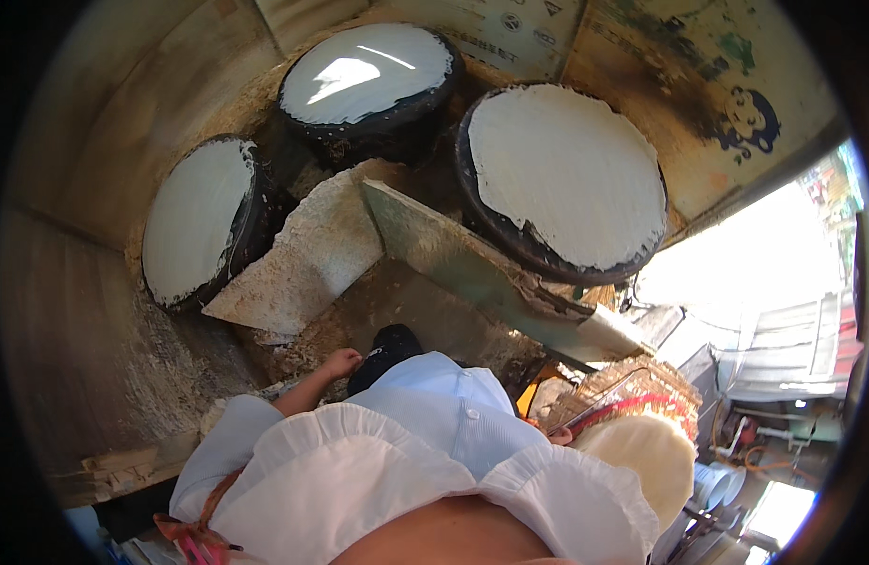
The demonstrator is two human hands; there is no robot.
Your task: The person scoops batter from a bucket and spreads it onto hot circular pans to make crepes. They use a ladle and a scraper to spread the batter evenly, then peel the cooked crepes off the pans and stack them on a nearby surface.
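My left hand (343, 362) is at the lower middle left, beside my dark-clad knee, its fingers loosely curled; whether anything is in them is not clear. Only the fingers of my right hand (561, 436) show, beside the red band of a straw-like bundle (635, 385) with a pale rounded pad (639, 452) below it. Before me are three round, dark-rimmed forms coated on top with smooth whitish material: one at the left (197, 219), a glossy one at the top (367, 74) and a large one at the right (568, 173).
A crusted pale board (307, 261) and a greenish panel (441, 247) meet between me and the round forms. Stained panels (74, 141) curve around the work area. At the right, beyond a bright opening, are buckets (713, 484), pipes and an orange hose.
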